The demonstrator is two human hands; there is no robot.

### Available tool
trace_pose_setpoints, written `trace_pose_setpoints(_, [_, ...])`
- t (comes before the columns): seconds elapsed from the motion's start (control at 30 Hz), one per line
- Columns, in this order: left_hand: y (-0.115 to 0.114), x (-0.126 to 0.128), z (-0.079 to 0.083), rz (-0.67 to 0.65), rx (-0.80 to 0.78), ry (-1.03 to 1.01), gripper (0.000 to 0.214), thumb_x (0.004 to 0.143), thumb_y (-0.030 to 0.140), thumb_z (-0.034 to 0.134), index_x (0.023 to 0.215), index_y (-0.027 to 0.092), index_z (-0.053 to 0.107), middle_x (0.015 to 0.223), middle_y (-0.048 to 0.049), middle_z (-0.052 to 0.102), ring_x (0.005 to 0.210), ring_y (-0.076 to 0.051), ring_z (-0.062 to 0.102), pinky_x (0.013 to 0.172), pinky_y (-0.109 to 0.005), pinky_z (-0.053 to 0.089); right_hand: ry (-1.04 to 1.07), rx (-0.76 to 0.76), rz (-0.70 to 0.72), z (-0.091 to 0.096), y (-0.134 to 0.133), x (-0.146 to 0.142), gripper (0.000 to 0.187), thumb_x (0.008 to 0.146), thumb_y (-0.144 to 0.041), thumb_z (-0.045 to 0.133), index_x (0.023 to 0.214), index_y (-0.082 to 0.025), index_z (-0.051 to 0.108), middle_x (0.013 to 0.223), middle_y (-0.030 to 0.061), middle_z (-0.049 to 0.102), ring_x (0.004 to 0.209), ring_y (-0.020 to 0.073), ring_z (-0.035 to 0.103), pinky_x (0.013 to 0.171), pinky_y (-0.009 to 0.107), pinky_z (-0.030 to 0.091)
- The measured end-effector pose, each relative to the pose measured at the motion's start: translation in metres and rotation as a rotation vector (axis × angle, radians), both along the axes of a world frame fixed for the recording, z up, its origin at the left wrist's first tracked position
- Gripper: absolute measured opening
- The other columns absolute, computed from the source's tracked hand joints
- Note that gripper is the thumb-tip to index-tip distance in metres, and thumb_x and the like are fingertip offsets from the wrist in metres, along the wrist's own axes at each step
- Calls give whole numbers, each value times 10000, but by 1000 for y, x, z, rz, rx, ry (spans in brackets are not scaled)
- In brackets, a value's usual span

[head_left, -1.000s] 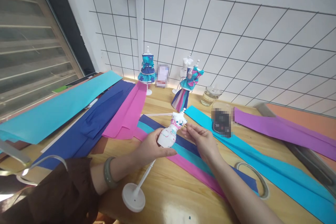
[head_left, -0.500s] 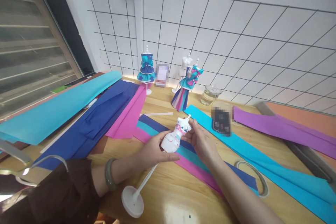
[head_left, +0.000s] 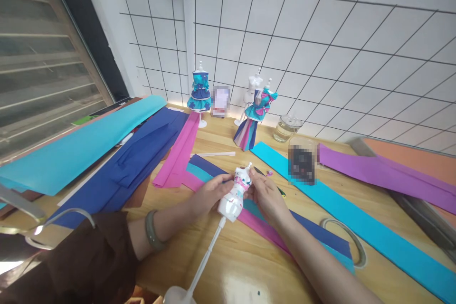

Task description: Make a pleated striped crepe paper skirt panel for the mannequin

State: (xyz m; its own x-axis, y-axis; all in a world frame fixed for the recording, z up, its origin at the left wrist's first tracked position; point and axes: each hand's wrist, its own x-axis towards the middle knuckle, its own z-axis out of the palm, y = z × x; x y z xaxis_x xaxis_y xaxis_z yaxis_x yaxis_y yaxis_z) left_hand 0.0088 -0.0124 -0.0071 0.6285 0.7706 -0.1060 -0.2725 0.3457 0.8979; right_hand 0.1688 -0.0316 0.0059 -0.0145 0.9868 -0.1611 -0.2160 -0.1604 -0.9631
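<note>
Both of my hands hold a small white mannequin (head_left: 235,193) on a thin white stand; its bust carries pink and blue scraps. My left hand (head_left: 208,194) wraps its left side, with a green bangle on the wrist. My right hand (head_left: 262,193) pinches the chest from the right. The stand's round base (head_left: 177,295) is at the bottom edge of the view. Under my hands lie strips of blue, teal and pink paper (head_left: 302,232) on the wooden table (head_left: 231,266).
Two dressed mannequins (head_left: 199,92) (head_left: 253,116) and a bare one stand by the grid wall. A glass jar (head_left: 287,128) and a blurred container (head_left: 301,161) sit behind. Large teal, navy and pink sheets (head_left: 117,156) lie left, purple paper (head_left: 384,173) right, and a tape ring (head_left: 347,242).
The mannequin has swung more upright and come nearer to me, its base sliding down to the frame's bottom edge. My right hand has closed in on the bust.
</note>
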Motion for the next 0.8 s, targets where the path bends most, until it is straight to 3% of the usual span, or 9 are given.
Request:
trace_pose_setpoints(0.13, [1,1,0,-55,-94,-30,636,627,303,734,1161,167,417,796,-61,641,617,-145,598,565,-243,428,-135,46,-19,-7,1,-2,394,763,-537,496,915,-197,625,566,-7,567,507,144,513,540,294,466])
trace_pose_setpoints(0.3, [3,-6,6,-46,-94,-64,529,711,269,645,1172,174,406,777,-52,629,562,-152,602,496,-241,435,-146,31,-89,-3,1,3,456,786,-550,453,980,-175,621,673,41,641,603,164,579,596,303,478])
trace_pose_setpoints(0.4, [11,-13,14,24,-90,-74,452,780,297,547,1189,169,402,759,-59,624,582,-167,619,469,-226,427,-92,21,-127,2,3,12,511,792,-549,450,1083,-146,568,770,75,674,656,169,618,618,299,479])
trace_pose_setpoints(0.53, [23,-22,26,160,-132,-154,379,801,285,504,1157,184,420,827,-62,625,661,-184,644,518,-250,477,-186,92,-217,3,8,24,487,747,-508,548,1042,-123,592,556,14,632,498,119,565,546,255,450])
trace_pose_setpoints(0.6, [27,-24,30,227,-146,-186,343,805,259,502,1131,183,426,837,-58,627,689,-189,648,560,-270,498,-176,97,-223,2,8,25,503,697,-474,620,1065,-133,581,593,15,648,529,123,581,566,260,460])
trace_pose_setpoints(0.73, [33,-27,33,329,-122,-228,309,812,239,497,1103,150,447,819,-64,636,718,-189,642,593,-274,505,-157,77,-59,5,0,8,529,639,-421,687,1082,-161,561,919,84,672,631,130,609,564,257,475])
trace_pose_setpoints(0.8, [34,-28,32,338,-88,-266,306,813,248,501,1094,133,467,815,-66,638,698,-169,632,609,-273,504,-197,40,89,8,-9,-7,460,674,-440,650,1029,-156,583,857,66,672,516,93,557,475,226,440])
